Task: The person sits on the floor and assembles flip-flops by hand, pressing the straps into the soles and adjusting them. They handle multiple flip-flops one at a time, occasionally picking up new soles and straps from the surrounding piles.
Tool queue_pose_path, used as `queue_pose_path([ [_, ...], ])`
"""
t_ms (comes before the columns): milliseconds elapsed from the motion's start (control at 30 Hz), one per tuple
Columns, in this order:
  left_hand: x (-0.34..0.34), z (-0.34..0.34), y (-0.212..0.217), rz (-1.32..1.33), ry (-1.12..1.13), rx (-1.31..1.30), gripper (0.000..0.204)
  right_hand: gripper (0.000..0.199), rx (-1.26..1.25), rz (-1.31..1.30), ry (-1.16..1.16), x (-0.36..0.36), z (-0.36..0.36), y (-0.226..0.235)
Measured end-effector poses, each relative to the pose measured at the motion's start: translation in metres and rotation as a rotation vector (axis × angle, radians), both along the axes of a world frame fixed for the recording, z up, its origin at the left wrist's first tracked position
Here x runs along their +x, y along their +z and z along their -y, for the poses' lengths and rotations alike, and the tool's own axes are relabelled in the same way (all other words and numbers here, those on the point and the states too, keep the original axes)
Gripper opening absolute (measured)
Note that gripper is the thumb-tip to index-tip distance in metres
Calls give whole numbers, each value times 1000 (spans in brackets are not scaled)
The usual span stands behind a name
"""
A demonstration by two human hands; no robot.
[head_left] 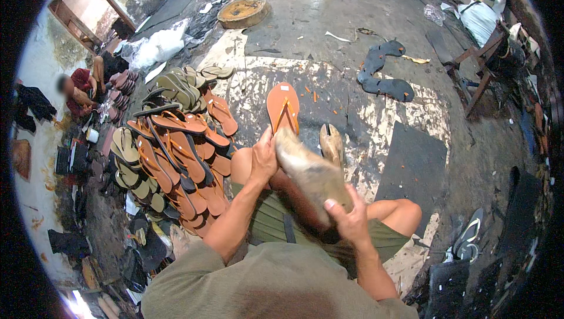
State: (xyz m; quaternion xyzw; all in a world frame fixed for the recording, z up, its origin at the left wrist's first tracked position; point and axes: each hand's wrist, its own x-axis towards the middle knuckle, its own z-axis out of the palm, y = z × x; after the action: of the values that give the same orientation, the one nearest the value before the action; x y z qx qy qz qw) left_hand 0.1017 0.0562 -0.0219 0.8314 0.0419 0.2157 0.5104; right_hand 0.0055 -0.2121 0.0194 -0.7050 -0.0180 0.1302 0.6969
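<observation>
I sit on the floor with my knees apart. My left hand [264, 155] grips the heel end of an orange flip-flop [283, 106], which lies pointing away from me on the floor. My right hand [351, 220] is closed around the near end of a dusty tan bare foot [311, 172], raised with its sole facing up. Its toes reach toward the flip-flop's heel. A second dusty foot [332, 142] rests just to the right of it.
A large heap of orange and olive flip-flops [176, 142] lies at my left. Black rubber cut-outs [382, 72] and a dark sheet [414, 166] lie to the right, near a wooden stool [479, 66]. Another person [79, 92] sits at far left. A round block [243, 11] stands ahead.
</observation>
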Motion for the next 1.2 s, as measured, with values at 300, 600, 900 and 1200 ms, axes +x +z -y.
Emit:
queue_pose_path([
  [300,-20,10,42,-122,-417,-709,62,67,-240,403,-236,1,-43,19],
  [600,21,40,93,-93,-590,-1325,60,62,-76,420,-310,-34,-64,27],
  [900,4,30,75,-169,-368,-963,81,64,-201,519,-205,-8,-42,12],
  [1200,-78,73,42,-319,-115,-548,100,80,-405,638,-82,-26,-51,-20],
])
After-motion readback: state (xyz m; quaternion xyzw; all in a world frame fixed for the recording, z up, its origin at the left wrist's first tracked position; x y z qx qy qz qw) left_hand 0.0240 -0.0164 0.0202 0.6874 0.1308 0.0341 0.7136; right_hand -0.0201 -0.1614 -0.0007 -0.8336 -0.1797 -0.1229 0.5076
